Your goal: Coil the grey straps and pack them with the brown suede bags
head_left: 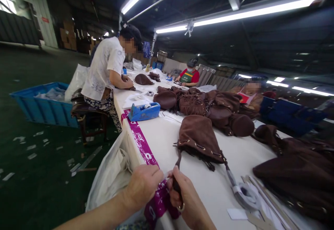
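Containers. A blue crate (39,110) stands on the floor (39,185) to the left, well apart from the table (167,139); it holds pale sheet material (53,93), piled loosely below the rim. A white plastic sack (109,178) hangs against the near left edge of the table, mouth open, with crumpled white material inside. Further blue bins (287,115) stand beyond the far side of the table; their contents cannot be seen. A blue tape dispenser (144,112) sits on the table near its left edge.

Hands. The left hand (144,185) rests knuckles up at the table edge over a purple printed strip (141,143), fingers curled in; whether it pinches anything cannot be told. The right hand (186,198), ring on one finger, is closed around a brown strap (179,160). The strap runs up to a brown suede drawstring bag (198,138), which lies on the table just beyond both hands.

Edges and room. The purple strip runs along the left table edge. Bare white surface lies around the drawstring bag. A heap of brown bags (208,105) fills the table's middle, and a dark brown bag (300,174) lies at right beside loose paper strips (250,195). A co-worker (104,66) sits on a stool (86,110) at the left edge. Paper scraps (31,148) litter the floor.
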A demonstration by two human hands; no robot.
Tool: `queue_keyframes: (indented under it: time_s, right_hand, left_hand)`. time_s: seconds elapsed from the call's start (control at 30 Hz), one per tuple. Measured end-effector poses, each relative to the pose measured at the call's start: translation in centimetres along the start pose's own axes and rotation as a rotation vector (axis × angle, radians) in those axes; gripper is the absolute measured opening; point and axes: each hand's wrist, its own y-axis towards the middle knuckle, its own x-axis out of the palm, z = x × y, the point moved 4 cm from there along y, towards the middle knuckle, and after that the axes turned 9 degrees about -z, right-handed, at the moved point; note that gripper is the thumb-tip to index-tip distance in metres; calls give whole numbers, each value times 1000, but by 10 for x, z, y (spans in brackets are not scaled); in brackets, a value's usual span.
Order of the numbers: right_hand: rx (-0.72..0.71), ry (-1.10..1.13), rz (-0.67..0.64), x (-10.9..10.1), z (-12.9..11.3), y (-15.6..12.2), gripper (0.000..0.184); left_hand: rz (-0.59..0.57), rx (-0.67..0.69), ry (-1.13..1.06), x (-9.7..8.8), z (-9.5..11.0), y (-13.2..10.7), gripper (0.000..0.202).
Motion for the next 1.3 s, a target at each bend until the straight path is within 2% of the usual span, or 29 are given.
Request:
queue_keyframes:
  time_s: [0.1,0.23,0.33,0.43,0.53,0.63,0.73,0.83,0.9,1.0,1.1,1.17,1.3]
  right_hand:
    - [30,-6,19,2,2,0,56]
    - [-6,-47,13,1,3,2,49]
    - [-31,-82,45,-3,4,2,50]
    - [-83,-150,92,-5,1,1,53]
    - [-127,-192,125,-7,-3,0,52]
    - [-156,-223,107,-7,-5,1,47]
    - [-183,-251,72,-5,-5,2,42]
    - [-186,-249,42,-3,-3,3,41]
    - [-183,-200,15,-1,-1,3,41]
    - [-205,9,-29,1,-3,1,37]
    - [-190,204,-14,-4,-8,-2,37]
    - [-153,170,15,-11,-11,-5,44]
    - [-104,-147,-1,-19,-19,-10,61]
  left_hand:
    - [1,83,125,-2,5,9,21]
    - [-156,156,149,10,4,10,17]
    - [-267,105,64,18,-1,4,15]
    - [-343,-70,-267,11,-8,-1,10]
    - [-466,-323,-868,0,-16,-4,44]
    - [-595,-536,-1356,0,-20,-7,43]
    - [-546,-746,-1500,11,-28,-10,41]
    - [-483,-826,-1570,21,-30,-11,37]
    - [-416,-807,-1612,22,-30,-10,34]
    - [-318,-774,-1651,20,-29,-9,33]
    - [-278,-728,-1640,18,-28,-9,36]
    - [-289,-693,-1597,17,-28,-10,37]
    - [-296,-609,-1474,14,-27,-12,34]
